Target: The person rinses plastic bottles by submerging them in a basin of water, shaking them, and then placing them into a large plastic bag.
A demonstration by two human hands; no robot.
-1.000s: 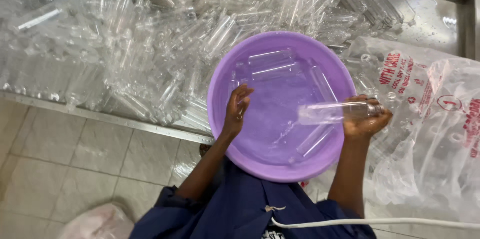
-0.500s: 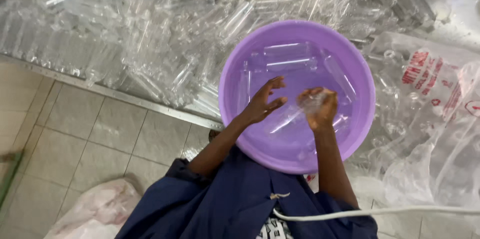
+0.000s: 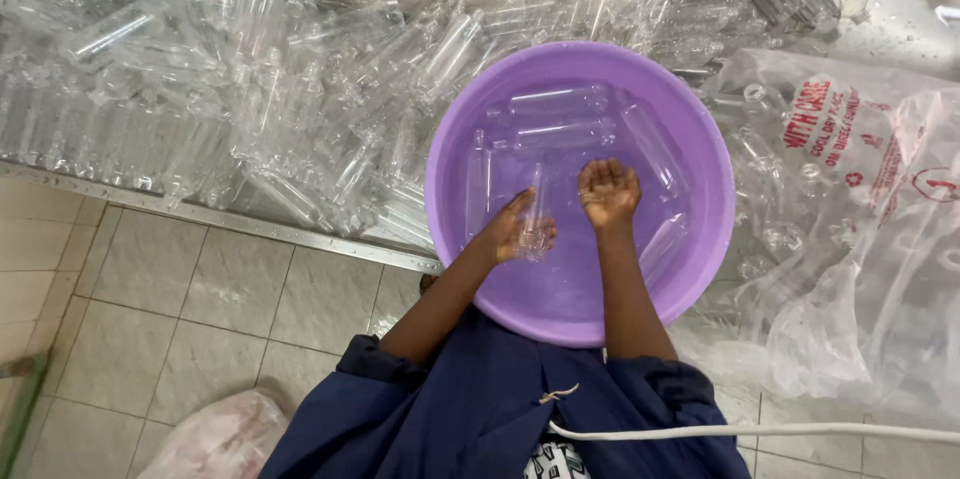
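Person's in a dark navy blue top, sleeves pushed up near the elbows, forearms bare. Both the left hand (image 3: 515, 231) and right hand (image 3: 607, 193) are ungloved.

A steel table (image 3: 900, 9) bears clear bottles (image 3: 250, 89), a purple basin (image 3: 690, 269) and plastic bags (image 3: 860, 239).

Heap of clear tubes (image 3: 300, 69): cut off by the top and left edges; single tubes too tangled and glassy to count.
Purple basin (image 3: 690, 269): near rim hidden behind both forearms.
Left hand (image 3: 515, 231): palm side hidden; the clear tube (image 3: 537, 211) it grips blends into the water, its ends hard to trace.
Plastic bags (image 3: 870, 239): cut off at the right edge; contents blurred through the film.
White cord (image 3: 800, 430): runs out of the right edge.
Pink bag (image 3: 215, 439): cut off at the bottom.
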